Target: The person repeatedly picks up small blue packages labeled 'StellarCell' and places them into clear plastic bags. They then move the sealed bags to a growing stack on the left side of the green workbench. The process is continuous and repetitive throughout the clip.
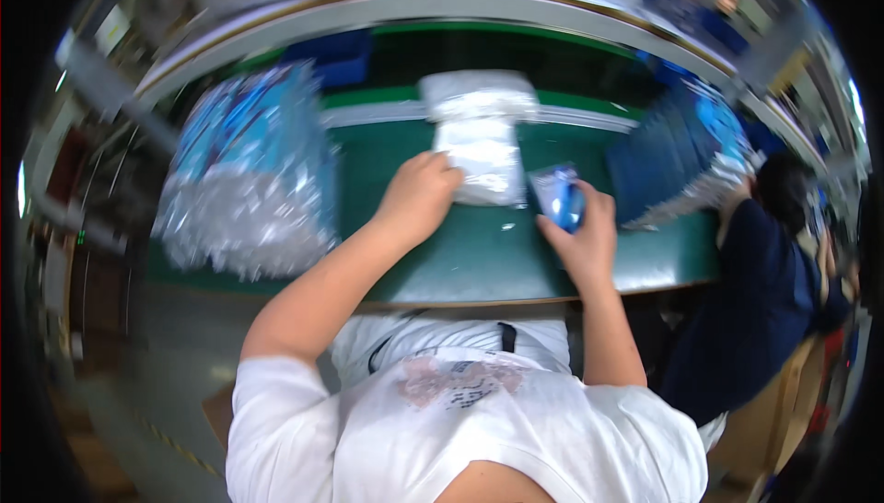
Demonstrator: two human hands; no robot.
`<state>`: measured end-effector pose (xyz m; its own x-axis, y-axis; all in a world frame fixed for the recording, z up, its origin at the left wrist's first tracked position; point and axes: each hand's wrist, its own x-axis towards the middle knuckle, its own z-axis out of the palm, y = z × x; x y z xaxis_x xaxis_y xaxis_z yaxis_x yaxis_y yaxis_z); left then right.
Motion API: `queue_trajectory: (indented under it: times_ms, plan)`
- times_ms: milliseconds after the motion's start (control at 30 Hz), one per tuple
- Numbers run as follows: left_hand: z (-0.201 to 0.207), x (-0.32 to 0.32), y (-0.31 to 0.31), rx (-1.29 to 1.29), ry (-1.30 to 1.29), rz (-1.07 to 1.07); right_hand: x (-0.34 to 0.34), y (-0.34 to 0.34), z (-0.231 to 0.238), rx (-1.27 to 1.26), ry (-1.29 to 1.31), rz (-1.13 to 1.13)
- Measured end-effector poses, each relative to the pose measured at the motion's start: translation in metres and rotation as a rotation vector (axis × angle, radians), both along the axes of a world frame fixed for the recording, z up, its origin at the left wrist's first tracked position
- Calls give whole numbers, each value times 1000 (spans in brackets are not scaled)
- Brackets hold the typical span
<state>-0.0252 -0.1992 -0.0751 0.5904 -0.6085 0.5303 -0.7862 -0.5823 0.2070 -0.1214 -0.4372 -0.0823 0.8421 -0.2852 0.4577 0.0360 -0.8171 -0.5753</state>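
Note:
A stack of clear, whitish plastic bags point(481, 157) lies in the middle of the green table, with a bulkier bundle on its far end. My left hand point(422, 197) has curled fingers at the left edge of this stack and pinches a bag there; its fingertips are partly hidden. To the right of the stack, my right hand point(591, 234) grips a small packet point(552, 192) with a shiny blue part and a clear, pale upper end. The packet is tilted above the table, and blur hides its details.
A tall pile of blue-and-clear packets point(253, 162) stands at left, and another row of blue packets point(677, 157) at right. A shelf edge point(442, 4) crosses above the green tabletop point(433, 268). A person in dark clothing point(760, 291) sits at right, one hand by the right-hand packets.

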Motion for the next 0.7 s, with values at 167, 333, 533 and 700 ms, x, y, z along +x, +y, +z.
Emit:
queue_trajectory:
  times_ms: [167, 333, 533, 700]
  plan:
    - [12, -9, -3, -141, 218, -8, 5, 9, 0, 1265, 112, 245]
    - [20, -11, -5, -237, 267, -7, 1, 13, -5, 1587, 298, 628]
    - [30, -15, -12, -269, 237, 5, 3, 32, -7, 1820, 525, 1010]
    - [24, -12, -8, -366, 451, 20, 23, 43, -14, 1740, 522, 985]
